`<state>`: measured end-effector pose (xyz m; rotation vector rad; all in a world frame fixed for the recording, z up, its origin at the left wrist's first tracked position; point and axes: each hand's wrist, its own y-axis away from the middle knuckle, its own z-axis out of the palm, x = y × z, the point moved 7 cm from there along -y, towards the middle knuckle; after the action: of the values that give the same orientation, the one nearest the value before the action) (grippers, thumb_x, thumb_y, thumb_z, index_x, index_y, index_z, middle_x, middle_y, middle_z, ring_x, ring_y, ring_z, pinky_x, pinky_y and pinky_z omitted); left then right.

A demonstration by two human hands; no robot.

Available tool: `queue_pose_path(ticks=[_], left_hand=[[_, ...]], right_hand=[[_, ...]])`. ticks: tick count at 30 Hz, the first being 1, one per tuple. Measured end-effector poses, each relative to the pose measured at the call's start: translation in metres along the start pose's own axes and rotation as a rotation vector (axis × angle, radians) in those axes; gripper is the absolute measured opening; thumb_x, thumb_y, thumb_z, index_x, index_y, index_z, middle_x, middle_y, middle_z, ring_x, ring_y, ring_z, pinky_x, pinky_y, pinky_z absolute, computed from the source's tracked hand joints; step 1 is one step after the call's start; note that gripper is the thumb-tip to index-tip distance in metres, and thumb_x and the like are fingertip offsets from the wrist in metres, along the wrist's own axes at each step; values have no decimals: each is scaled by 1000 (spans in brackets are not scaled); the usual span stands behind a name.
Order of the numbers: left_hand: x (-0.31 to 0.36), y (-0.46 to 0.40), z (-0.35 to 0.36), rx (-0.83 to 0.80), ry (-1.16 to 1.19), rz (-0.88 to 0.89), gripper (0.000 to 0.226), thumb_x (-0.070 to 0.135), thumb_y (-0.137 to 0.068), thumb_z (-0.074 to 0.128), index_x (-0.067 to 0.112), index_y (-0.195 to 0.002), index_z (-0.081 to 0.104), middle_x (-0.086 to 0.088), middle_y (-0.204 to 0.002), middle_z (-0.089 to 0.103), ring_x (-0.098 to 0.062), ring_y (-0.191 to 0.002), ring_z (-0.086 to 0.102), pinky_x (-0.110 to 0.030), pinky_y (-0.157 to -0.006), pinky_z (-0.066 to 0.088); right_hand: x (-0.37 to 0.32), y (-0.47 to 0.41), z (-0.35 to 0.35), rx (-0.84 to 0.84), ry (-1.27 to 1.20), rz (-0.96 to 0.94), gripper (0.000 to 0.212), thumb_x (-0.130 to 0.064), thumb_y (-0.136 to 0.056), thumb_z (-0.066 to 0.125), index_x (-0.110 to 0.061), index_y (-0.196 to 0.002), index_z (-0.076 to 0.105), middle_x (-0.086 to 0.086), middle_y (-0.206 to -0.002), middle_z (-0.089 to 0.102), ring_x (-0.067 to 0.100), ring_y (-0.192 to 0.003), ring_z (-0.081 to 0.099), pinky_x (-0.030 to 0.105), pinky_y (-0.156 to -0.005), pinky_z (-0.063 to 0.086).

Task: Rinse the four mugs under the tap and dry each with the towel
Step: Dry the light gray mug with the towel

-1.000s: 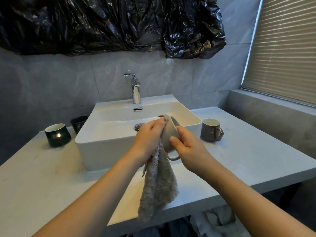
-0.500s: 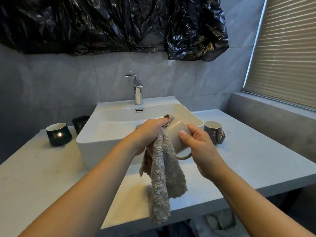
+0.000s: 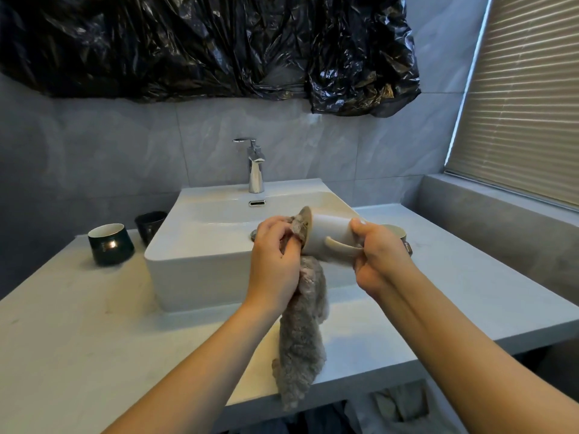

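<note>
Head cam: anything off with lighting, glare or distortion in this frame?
Head view: dim overall, daylight entering through the blinds at right; specular glare on the black plastic sheet and chrome tap; wide-angle bending stretches the counter edges and forearms; the white mug and towel stay acceptably sharp, the dark mug shows one bright reflection.

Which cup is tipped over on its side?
The pale grey mug held between both hands, its mouth stuffed with the fluffy grey towel. The two dark mugs left of the white basin stand upright on the counter.
</note>
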<state>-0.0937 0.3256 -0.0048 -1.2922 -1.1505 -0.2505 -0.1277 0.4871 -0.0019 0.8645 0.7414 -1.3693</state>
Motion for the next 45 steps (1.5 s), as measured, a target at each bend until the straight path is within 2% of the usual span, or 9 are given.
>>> queue_pose_path(ticks=[6, 11, 16, 22, 26, 30, 35, 40, 45], left_hand=[[16, 5, -5, 77, 82, 53, 18, 4, -95, 59, 21, -93, 66, 0, -96, 61, -6, -89, 57, -13, -78, 43], [0, -7, -11, 21, -244, -30, 13, 7, -93, 56, 10, -81, 58, -2, -82, 55, -14, -77, 50, -20, -62, 32], [19, 2, -7, -67, 8, -13, 20, 16, -96, 60, 9, -77, 58, -11, -68, 55, -12, -62, 46, -26, -58, 38], [-20, -13, -14, -49, -153, -309, 13, 12, -93, 57, 5, -81, 56, -7, -76, 57, -21, -71, 50, -33, -62, 39], [-28, -10, -19, -308, -415, -302, 10, 11, -84, 61, 12, -75, 59, -2, -78, 60, -19, -72, 51, -28, -58, 38], [4, -25, -60, -144, -720, 97, 6, 10, -92, 55, 12, -89, 60, -4, -92, 54, -20, -83, 51, -34, -70, 43], [1, -20, -109, -67, -983, 500, 12, -4, -85, 64, 6, -89, 61, -10, -90, 54, -28, -77, 47, -44, -64, 48], [-84, 13, -130, -387, -1146, 362, 11, 14, -85, 69, 24, -82, 66, 1, -90, 54, -23, -82, 48, -36, -67, 43], [-119, 34, -149, -586, -1060, 46, 27, 41, -99, 47, 37, -116, 69, 12, -133, 49, -17, -130, 37, -38, -106, 24]], right_hand=[[10, 6, 3, -6, 14, 41, 10, -8, -103, 46, -11, -105, 56, -3, -91, 62, 17, -42, 66, 24, -57, 58], [6, 9, 1, -62, 38, -1, 21, -6, -103, 44, -10, -88, 60, 3, -89, 61, 13, -58, 67, 24, -57, 60], [-4, 3, 2, -24, 206, -130, 23, -8, -103, 43, -11, -92, 62, 6, -90, 63, 17, -82, 59, 47, -100, 51], [-1, 23, 17, -189, 471, -274, 17, -9, -104, 44, -2, -108, 58, 8, -96, 58, 19, -86, 55, 21, -50, 52], [0, 28, 23, -255, 721, -429, 13, -13, -102, 47, -5, -106, 57, 4, -89, 55, 18, -82, 50, 23, -48, 51], [1, 36, 39, -307, 935, -571, 12, -19, -101, 50, -10, -103, 58, 5, -93, 60, 26, -88, 56, 54, -77, 54], [13, 41, 67, -378, 1080, -748, 15, -20, -98, 51, -7, -92, 55, 9, -83, 60, 33, -81, 53, 55, -70, 49], [46, 49, 99, -493, 1219, -857, 15, -15, -98, 53, -7, -86, 51, 8, -78, 57, 34, -77, 50, 36, -64, 29], [79, 53, 115, -593, 1338, -941, 18, -20, -93, 47, -7, -81, 50, 11, -75, 57, 31, -71, 43, 34, -63, 22]])
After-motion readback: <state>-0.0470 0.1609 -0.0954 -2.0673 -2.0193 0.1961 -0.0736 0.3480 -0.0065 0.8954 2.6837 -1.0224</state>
